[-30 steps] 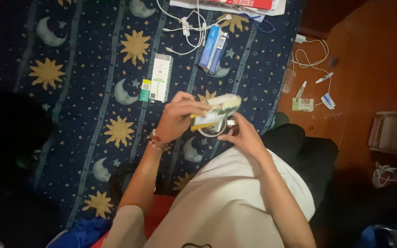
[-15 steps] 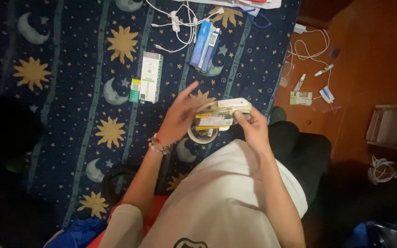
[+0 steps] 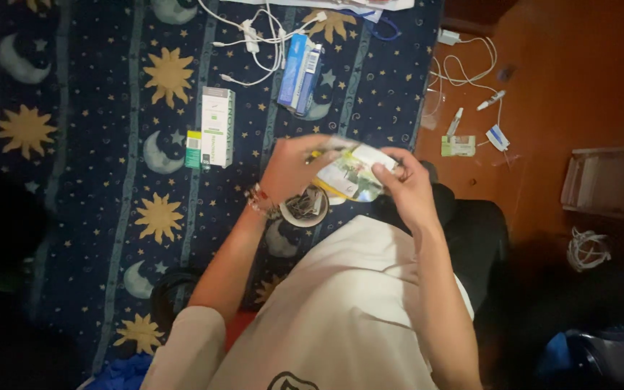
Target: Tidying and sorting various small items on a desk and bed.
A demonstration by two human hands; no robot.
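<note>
Both my hands hold a small flat box [image 3: 350, 173] with a yellow edge and a pictured face, tilted above my lap. My left hand [image 3: 292, 168] grips its left end. My right hand [image 3: 406, 184] pinches its right end with fingers over the top. Just below the box a small round white container [image 3: 302, 207] with dark contents sits on the blue sun-and-moon blanket [image 3: 110, 159].
On the blanket lie a white-and-green carton [image 3: 217, 127], a small green box [image 3: 193, 149], blue boxes [image 3: 300, 63] and white cables [image 3: 254, 36]. The orange floor [image 3: 579, 87] at right holds more cables, small packets [image 3: 458, 145] and a shelf edge [image 3: 601, 184].
The box has been turned between my hands, from edge-on to showing its pictured face. My right hand has come up onto its right end. The view has shifted, revealing the round container.
</note>
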